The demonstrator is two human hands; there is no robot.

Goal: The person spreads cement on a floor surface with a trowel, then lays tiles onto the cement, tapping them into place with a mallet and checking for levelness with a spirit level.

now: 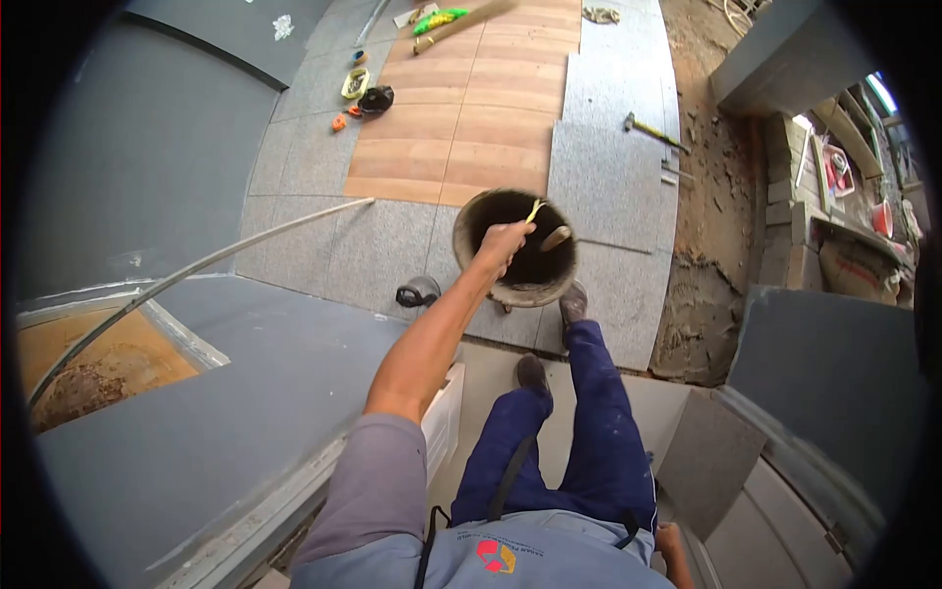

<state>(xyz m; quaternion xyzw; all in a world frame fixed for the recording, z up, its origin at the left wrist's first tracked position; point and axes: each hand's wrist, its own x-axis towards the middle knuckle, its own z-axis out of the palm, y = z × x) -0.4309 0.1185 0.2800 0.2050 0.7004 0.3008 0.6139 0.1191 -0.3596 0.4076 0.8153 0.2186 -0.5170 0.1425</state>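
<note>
My left hand (pixel 504 247) is closed around the yellow cord handle (pixel 535 209) of a dark, dirt-stained bucket (pixel 469 221). The arm stretches forward, and the bucket is in front of my feet. Inside it a tool's wooden handle (pixel 556 238) sticks up; the tool's other end is hidden in the dark interior. Down by my right hip, my right hand (pixel 673 550) shows only in part, and its fingers are not clear enough to read.
Grey tiles and wood-look tiles (pixel 461 108) cover the floor ahead. A hammer (pixel 655 132) lies at the right edge beside bare soil (pixel 711 226). A suction cup tool (pixel 419 292) sits left of the bucket. A long pale pipe (pixel 226 252) slants across the left.
</note>
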